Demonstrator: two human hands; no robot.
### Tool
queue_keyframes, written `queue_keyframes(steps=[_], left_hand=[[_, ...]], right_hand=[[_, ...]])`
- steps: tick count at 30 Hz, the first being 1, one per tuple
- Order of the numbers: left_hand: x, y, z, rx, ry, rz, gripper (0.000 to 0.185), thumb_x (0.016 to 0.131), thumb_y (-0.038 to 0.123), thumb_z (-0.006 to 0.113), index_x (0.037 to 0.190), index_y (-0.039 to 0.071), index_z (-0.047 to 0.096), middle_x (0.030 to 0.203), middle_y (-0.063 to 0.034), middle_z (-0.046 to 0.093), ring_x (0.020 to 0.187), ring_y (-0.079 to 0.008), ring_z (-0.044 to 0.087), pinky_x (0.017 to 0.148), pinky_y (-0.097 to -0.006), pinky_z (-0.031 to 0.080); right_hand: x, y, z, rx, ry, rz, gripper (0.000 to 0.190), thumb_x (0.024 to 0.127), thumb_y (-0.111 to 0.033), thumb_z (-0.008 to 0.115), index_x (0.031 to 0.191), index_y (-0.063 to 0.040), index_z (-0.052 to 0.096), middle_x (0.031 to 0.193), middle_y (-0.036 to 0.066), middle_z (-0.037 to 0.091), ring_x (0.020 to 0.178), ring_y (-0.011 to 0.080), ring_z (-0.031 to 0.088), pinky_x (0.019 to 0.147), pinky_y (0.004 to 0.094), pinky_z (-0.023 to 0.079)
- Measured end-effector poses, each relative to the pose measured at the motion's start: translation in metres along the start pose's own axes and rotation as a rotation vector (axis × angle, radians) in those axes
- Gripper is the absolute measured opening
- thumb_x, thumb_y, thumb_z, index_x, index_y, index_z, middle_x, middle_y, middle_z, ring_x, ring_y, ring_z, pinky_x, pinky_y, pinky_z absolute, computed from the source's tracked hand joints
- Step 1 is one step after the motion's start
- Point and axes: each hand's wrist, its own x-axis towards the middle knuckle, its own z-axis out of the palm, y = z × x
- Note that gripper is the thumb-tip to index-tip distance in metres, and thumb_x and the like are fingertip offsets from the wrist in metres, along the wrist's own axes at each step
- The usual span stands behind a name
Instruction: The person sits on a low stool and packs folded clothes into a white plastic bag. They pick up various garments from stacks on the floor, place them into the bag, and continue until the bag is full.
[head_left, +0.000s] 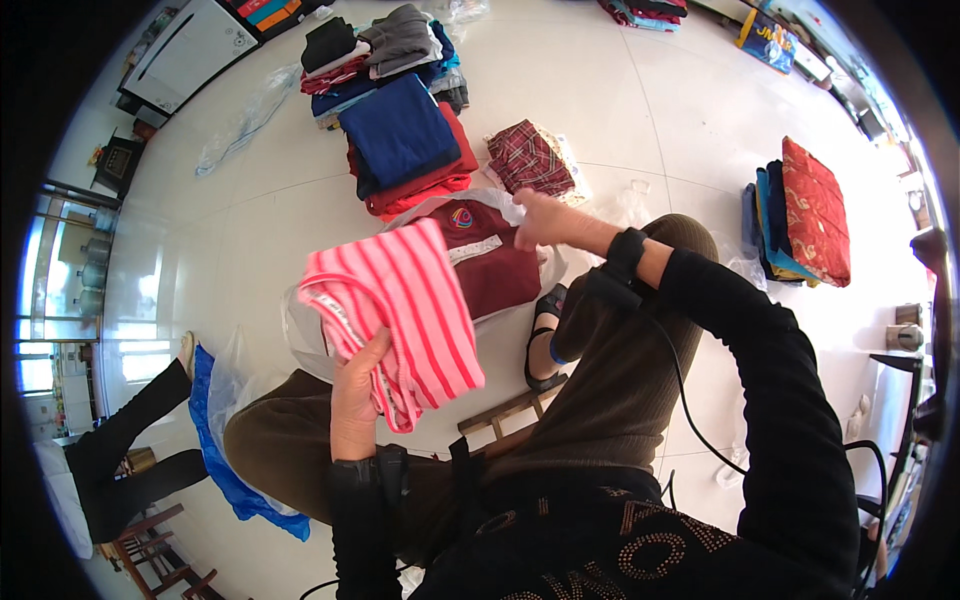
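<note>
My left hand (360, 390) holds a folded pink garment with red stripes (405, 315), its thumb on top. The garment is above the left side of a whitish plastic bag (304, 330) on the floor. Inside the bag lies a folded dark red garment (499, 277) with a colourful emblem. My right hand (536, 219) grips the bag's upper rim. Just beyond the bag, a folded navy garment (401, 131) tops a stack of red clothes (457, 146). A folded plaid cloth (529, 157) rests to the right of that stack.
More folded clothes (401, 37) are stacked at the top. A red patterned cloth (817, 214) leans against upright folded clothes at right. A blue plastic bag (225, 457) lies left of my knee. Another person's legs (142, 427) are at far left. A wooden stool (510, 412) stands below me.
</note>
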Motion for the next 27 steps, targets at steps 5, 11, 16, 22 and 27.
queue_keyframes(steps=[5, 11, 16, 22, 27], left_hand=[[0.039, -0.027, 0.020, -0.199, -0.176, -0.282, 0.039, 0.093, 0.005, 0.060, 0.130, -0.004, 0.052, 0.119, -0.0158, 0.065, 0.105, -0.0257, 0.067, 0.093, -0.0373, 0.054], [0.132, -0.052, 0.039, -0.155, -0.304, -0.397, 0.036, 0.092, 0.008, 0.062, 0.126, -0.002, 0.054, 0.116, -0.0149, 0.067, 0.101, -0.0252, 0.068, 0.090, -0.0394, 0.056], [0.169, -0.089, 0.036, 0.022, -0.036, -0.385, 0.041, 0.086, -0.003, 0.061, 0.127, 0.001, 0.055, 0.115, -0.0134, 0.066, 0.103, -0.0270, 0.067, 0.091, -0.0411, 0.055], [0.185, -0.101, 0.026, -0.098, -0.077, -0.196, 0.041, 0.086, -0.006, 0.060, 0.126, 0.000, 0.057, 0.110, -0.0119, 0.068, 0.097, -0.0249, 0.068, 0.089, -0.0380, 0.056], [0.173, -0.125, 0.034, 0.374, 0.155, 0.129, 0.047, 0.079, -0.001, 0.073, 0.124, -0.002, 0.057, 0.114, -0.0088, 0.066, 0.098, -0.0183, 0.064, 0.088, -0.0301, 0.050]], right_hand=[[0.009, 0.000, -0.036, 0.713, -0.086, -0.015, 0.037, 0.088, -0.001, 0.052, 0.124, 0.006, 0.051, 0.095, 0.016, 0.071, 0.053, 0.0094, 0.055, 0.048, 0.0223, 0.046], [-0.009, -0.031, -0.056, 0.997, -0.125, -0.220, 0.044, 0.089, 0.000, 0.052, 0.132, 0.004, 0.048, 0.106, 0.018, 0.070, 0.052, 0.0071, 0.049, 0.045, 0.0204, 0.042], [-0.017, -0.042, -0.063, 1.039, -0.193, -0.144, 0.041, 0.093, -0.002, 0.048, 0.134, 0.003, 0.046, 0.112, 0.026, 0.067, 0.062, 0.0111, 0.063, 0.048, 0.0195, 0.047], [-0.032, -0.050, -0.058, 1.129, -0.472, -0.125, 0.039, 0.091, -0.005, 0.055, 0.126, 0.009, 0.044, 0.102, 0.022, 0.068, 0.081, 0.0224, 0.072, 0.059, 0.0252, 0.056], [-0.040, -0.054, -0.062, 1.295, -0.308, -0.074, 0.032, 0.093, -0.007, 0.055, 0.121, 0.006, 0.050, 0.112, 0.024, 0.064, 0.096, 0.0285, 0.069, 0.078, 0.0325, 0.058]])
